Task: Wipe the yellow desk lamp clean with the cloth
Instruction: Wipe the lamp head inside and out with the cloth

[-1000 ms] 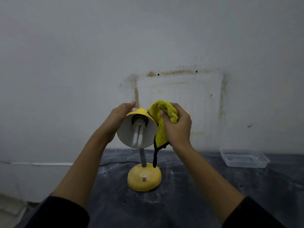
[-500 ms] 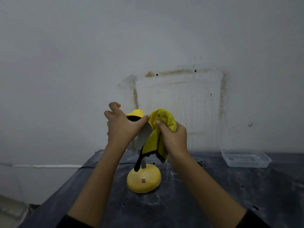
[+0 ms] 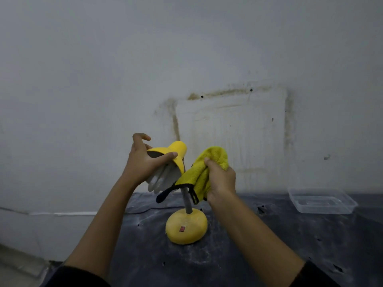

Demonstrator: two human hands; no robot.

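Right now the lamp [image 3: 186, 226] stands on the dark table [image 3: 269, 245], its round base [image 3: 192, 219] flat on the top and its shade [image 3: 176, 149] tipped over to the left. The left hand [image 3: 143, 162] grips the shade at the rim, thumb laid across the front edge and fingers curled behind it. The right hand [image 3: 220, 179] is closed round the bunched cloth [image 3: 213, 156], just beside the shade. Whether the cloth's lower fold touches the rim I cannot tell. A black-edged corner hangs in front of the neck [image 3: 185, 199].

As for handling, the shade looks thin, stiff and smooth, so it is likely light and a little slippery. The rim, where the left hand has it, seems the sound place to steady it. The neck looks like a flexible gooseneck and would probably bend under a hard wipe, so the shade needs bracing against each stroke. The bulb [image 3: 159, 181] sticks out below the shade and is probably glass, so it is best kept clear of the gripping fingers. The base appears broad enough to stay put. The cloth is soft and thick and should mould round the curves.

By count: one lamp with one bulb, one cloth, two hands, and one clear container [image 3: 321, 200] well off to the right on the table, by the stained wall [image 3: 228, 125].
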